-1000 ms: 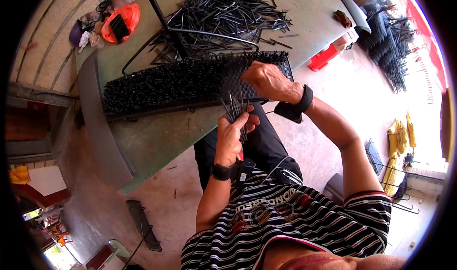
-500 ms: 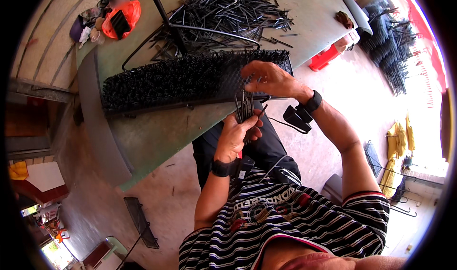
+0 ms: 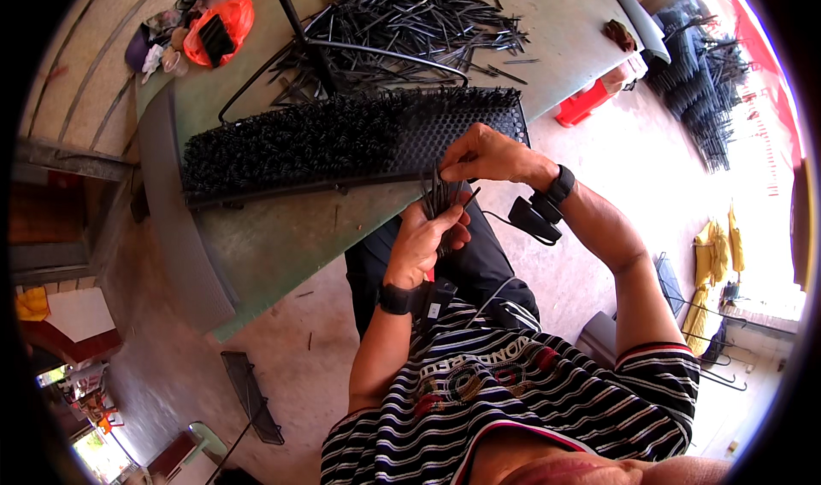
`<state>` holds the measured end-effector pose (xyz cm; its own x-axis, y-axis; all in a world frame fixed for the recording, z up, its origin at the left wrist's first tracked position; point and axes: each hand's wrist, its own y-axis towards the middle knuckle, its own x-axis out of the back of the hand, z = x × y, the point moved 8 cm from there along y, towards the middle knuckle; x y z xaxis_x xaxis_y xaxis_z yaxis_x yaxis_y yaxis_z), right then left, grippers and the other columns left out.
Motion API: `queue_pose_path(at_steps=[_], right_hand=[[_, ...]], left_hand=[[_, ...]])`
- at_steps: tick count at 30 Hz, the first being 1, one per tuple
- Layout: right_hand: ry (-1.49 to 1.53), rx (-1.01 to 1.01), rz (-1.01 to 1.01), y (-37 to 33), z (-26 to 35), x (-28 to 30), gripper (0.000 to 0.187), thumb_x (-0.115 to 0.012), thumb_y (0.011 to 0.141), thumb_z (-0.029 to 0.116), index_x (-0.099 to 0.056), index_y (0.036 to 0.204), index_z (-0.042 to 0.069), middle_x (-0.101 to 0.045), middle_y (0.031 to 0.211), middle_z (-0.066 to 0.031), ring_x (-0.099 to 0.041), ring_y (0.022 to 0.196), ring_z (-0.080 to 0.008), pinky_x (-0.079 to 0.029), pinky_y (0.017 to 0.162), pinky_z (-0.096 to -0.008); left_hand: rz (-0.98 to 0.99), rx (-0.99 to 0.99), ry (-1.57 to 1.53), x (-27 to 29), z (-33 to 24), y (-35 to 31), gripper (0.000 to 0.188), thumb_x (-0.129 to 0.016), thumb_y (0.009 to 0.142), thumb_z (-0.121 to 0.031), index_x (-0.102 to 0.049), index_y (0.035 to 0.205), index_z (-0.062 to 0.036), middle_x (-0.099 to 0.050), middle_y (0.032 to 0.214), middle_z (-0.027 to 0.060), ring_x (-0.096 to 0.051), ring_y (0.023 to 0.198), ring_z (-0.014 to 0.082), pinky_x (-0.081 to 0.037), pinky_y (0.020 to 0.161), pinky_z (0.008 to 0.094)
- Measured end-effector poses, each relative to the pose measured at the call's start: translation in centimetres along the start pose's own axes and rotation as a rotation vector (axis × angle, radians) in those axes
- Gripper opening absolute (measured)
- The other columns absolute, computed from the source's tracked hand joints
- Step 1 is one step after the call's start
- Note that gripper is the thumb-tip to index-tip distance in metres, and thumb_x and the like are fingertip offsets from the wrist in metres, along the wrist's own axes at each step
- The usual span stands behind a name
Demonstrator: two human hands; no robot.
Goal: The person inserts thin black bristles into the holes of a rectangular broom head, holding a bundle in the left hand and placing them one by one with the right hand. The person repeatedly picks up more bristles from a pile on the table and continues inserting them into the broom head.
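Observation:
My left hand (image 3: 421, 244) is closed round a bundle of thin black strips (image 3: 440, 196), their tips fanned upward in front of my lap. Just above, my right hand (image 3: 489, 154) pinches at the top of that bundle, thumb and forefinger together. Behind both hands lies a long black perforated tray (image 3: 462, 132). Upright black bristle-like strips (image 3: 291, 147) crowd its left and middle part, while round holes show bare at its right end. Whether a single strip sits in the right fingertips is too small to tell.
A loose heap of black strips (image 3: 410, 19) covers the far tabletop (image 3: 274, 254). A black metal frame (image 3: 299, 36) rises behind the tray. An orange bag (image 3: 244, 23) lies at the far left, a red stool (image 3: 581, 104) stands right, and another black tray (image 3: 252, 395) rests on the floor.
My right hand has come down from over the tray's right part to the top of the strips. The left hand stays nearly still round the bundle.

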<state>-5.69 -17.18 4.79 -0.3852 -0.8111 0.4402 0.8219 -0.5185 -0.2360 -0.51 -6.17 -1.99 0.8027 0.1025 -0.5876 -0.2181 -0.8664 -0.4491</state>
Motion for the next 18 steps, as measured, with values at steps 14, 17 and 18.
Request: queue_pose_path(at_steps=[14, 17, 18], right_hand=[[0.303, -0.128, -0.389, -0.6, -2.5, 2.1, 0.02, -0.06, 0.085, 0.017, -0.062, 0.085, -0.002, -0.063, 0.069, -0.0041, -0.054, 0.056, -0.007, -0.043, 0.051, -0.0229], [0.321, -0.17, -0.349, -0.6, -2.0, 1.8, 0.019, -0.058, 0.088, 0.019, -0.061, 0.085, 0.0, -0.063, 0.069, -0.0014, -0.049, 0.053, -0.0041, -0.038, 0.047, -0.0201], [0.325, -0.166, -0.295, -0.4, -2.0, 1.5, 0.019, -0.058, 0.088, 0.019, -0.061, 0.085, 0.0, -0.063, 0.069, -0.0015, -0.048, 0.052, -0.0039, -0.037, 0.045, -0.0201]], left_hand=[[-0.029, -0.068, 0.06, 0.2, -0.9, 0.4, 0.024, -0.061, 0.086, -0.014, -0.06, 0.106, -0.0002, -0.063, 0.077, 0.0055, -0.062, 0.061, 0.0157, -0.05, 0.052, 0.0258], [-0.041, -0.081, 0.066, 0.6, -1.0, 0.5, 0.024, -0.061, 0.086, -0.015, -0.06, 0.106, -0.0006, -0.063, 0.076, 0.0057, -0.062, 0.06, 0.0154, -0.049, 0.051, 0.0253], [-0.049, -0.086, 0.063, 0.8, -0.9, 0.5, 0.024, -0.061, 0.086, -0.015, -0.061, 0.106, -0.0008, -0.063, 0.076, 0.0057, -0.061, 0.06, 0.0152, -0.048, 0.051, 0.0252]])
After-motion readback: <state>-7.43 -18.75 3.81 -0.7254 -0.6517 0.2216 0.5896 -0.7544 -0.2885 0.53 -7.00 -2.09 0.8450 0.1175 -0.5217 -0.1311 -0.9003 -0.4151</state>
